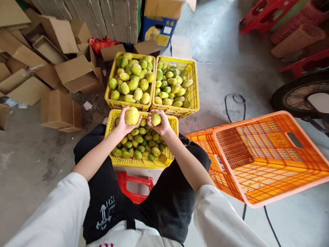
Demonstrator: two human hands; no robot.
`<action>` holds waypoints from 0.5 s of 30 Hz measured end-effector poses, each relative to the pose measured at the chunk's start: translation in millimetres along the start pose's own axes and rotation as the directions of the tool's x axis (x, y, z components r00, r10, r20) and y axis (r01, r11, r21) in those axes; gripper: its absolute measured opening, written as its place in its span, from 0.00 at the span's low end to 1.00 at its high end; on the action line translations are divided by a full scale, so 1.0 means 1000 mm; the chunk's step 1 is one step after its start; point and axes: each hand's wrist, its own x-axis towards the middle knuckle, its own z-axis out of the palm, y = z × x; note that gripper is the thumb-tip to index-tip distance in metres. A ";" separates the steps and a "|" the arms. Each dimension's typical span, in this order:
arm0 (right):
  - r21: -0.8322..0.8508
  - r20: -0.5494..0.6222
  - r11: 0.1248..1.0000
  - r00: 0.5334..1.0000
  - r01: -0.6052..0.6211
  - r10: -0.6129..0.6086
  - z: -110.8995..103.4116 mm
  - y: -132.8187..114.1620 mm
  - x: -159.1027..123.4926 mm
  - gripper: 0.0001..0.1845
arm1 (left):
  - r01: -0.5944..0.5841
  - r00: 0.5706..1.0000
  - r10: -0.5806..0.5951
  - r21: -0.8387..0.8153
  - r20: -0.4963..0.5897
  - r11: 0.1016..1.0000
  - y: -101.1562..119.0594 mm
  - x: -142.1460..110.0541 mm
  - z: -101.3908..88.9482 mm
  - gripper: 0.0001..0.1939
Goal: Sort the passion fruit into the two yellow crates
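Observation:
My left hand [124, 124] is closed around a large yellow lemon [132, 116], held up above the front yellow crate [144, 164]. A smaller, greener lemon [155, 118] sits in the fingers of my right hand [163, 125], a short way to the right. Under both hands, the front crate holds many small green and yellow lemons [138, 139]. Behind it on the left, a second yellow crate [128, 105] is heaped with larger lemons [133, 77]. The back right yellow crate [194, 82] holds medium, greenish lemons [172, 82].
An orange crate [257, 202] lies tilted on its side at my right. Cardboard boxes [58, 109] are piled at the left. A red stool [136, 197] shows between my knees. A wheel [303, 96] and red stools [267, 13] stand on the far right.

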 end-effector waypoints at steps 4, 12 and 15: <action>-0.026 -0.078 1.000 0.997 0.008 -0.011 -0.001 0.013 -0.009 0.06 | 0.080 0.996 -0.076 0.150 -0.036 0.985 -0.005 -0.014 -0.014 0.14; -0.024 0.015 0.999 0.999 -0.027 0.028 -0.018 0.032 -0.049 0.11 | 0.113 0.976 -0.091 0.104 -0.197 0.988 -0.016 -0.041 -0.040 0.15; -0.063 -0.039 0.997 0.998 -0.049 0.046 -0.025 0.039 -0.059 0.09 | 0.092 0.991 -0.075 0.166 -0.108 0.982 -0.022 -0.047 -0.046 0.12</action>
